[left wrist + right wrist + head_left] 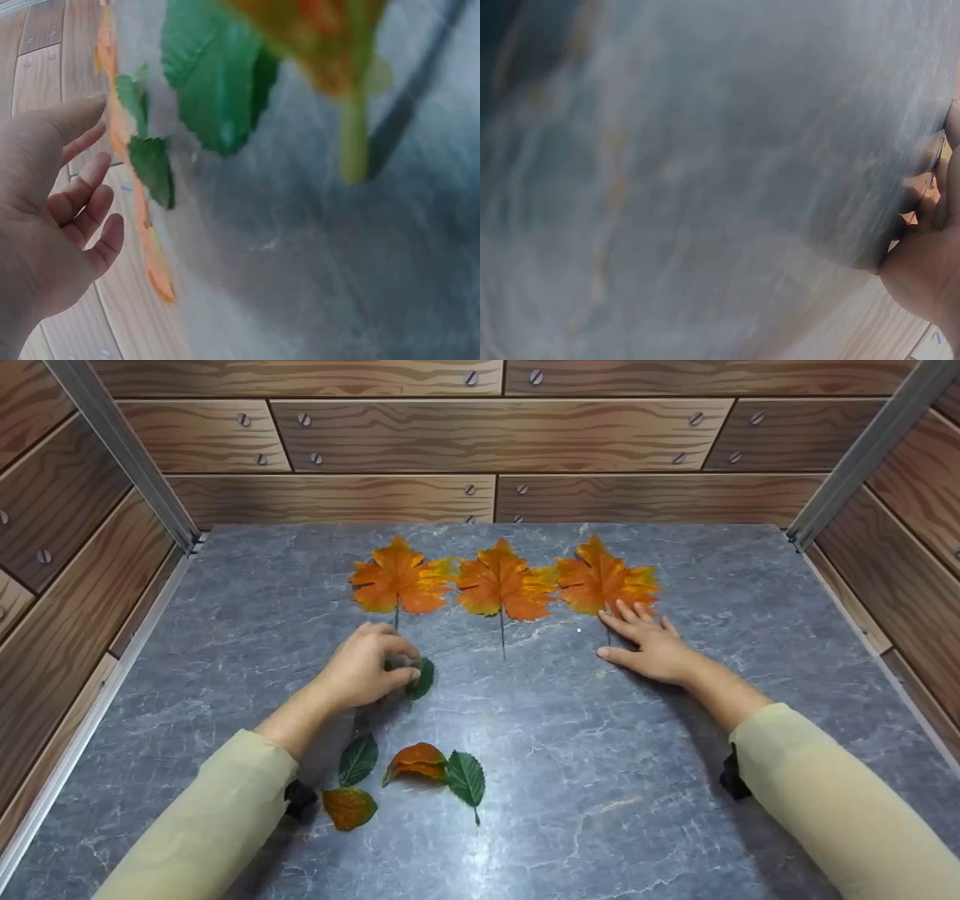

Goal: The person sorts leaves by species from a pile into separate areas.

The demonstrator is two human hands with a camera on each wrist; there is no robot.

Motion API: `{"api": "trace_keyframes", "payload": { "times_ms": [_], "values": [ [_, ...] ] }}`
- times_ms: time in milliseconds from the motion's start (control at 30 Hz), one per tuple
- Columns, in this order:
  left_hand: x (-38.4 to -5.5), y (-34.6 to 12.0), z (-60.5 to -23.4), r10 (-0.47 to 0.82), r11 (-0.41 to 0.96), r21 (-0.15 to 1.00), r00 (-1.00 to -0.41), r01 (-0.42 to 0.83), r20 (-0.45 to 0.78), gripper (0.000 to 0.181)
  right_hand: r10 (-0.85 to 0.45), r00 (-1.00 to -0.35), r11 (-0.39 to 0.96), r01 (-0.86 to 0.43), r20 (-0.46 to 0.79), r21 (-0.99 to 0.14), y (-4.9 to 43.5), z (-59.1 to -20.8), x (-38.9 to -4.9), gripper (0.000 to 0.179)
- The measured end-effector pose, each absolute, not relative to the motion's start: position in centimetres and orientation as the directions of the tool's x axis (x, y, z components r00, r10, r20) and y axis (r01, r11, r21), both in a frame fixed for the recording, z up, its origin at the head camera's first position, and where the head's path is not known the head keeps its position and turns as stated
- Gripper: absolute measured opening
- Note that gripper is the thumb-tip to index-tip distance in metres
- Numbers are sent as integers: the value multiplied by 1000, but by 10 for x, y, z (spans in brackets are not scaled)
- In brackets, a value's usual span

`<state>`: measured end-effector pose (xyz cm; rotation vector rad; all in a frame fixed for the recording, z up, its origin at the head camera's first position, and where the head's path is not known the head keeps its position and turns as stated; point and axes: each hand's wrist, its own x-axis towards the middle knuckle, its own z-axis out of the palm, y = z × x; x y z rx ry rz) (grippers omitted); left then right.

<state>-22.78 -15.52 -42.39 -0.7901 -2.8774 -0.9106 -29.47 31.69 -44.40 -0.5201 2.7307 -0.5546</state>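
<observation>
My left hand [367, 664] hovers with bent fingers over a small green leaf [421, 679] below the left maple leaf [399, 577]. In the left wrist view, the hand [60, 202] has loosely curved, spread fingers; the thumb tip is close to a green leaf [132, 101], and another green leaf [154, 174] lies beside it. My right hand [649, 649] is palm down with straight fingers. Its fingertips rest on the lower edge of the right maple leaf [596, 574], by the stem. In the right wrist view, part of that hand [922, 259] shows at the right edge.
A middle orange maple leaf [501, 581] lies between the other two in a row. Nearer me are two green leaves [358, 760] [466, 778], a curled orange leaf [417, 761] and a brownish-orange leaf [349, 808]. Wood-patterned panels [495, 435] enclose the grey marbled table [600, 825].
</observation>
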Motion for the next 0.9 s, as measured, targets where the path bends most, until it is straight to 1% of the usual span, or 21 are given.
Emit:
{"api": "trace_keyframes", "payload": {
  "times_ms": [200, 300, 467, 633, 900],
  "values": [
    [-219, -166, -415, 425, 641, 626, -884, 444, 192, 22, -404, -887, 861, -287, -224, -419, 317, -445, -295, 85],
    [-212, -175, -415, 410, 614, 672, -895, 415, 178, 21, -405, -886, 861, -288, -224, -418, 317, -445, -295, 85],
    [-198, -190, -419, 423, 595, 726, -902, 346, 83, 16, -402, -887, 862, -284, -226, -419, 317, -445, -295, 85],
    [-185, -206, -424, 466, 600, 742, -884, 300, -20, 21, -401, -888, 864, -286, -223, -415, 318, -446, -296, 85],
    [-171, -223, -428, 495, 584, 765, -866, 272, -70, 27, -393, -891, 864, -274, -227, -421, 317, -443, -295, 85]
  ]
}}
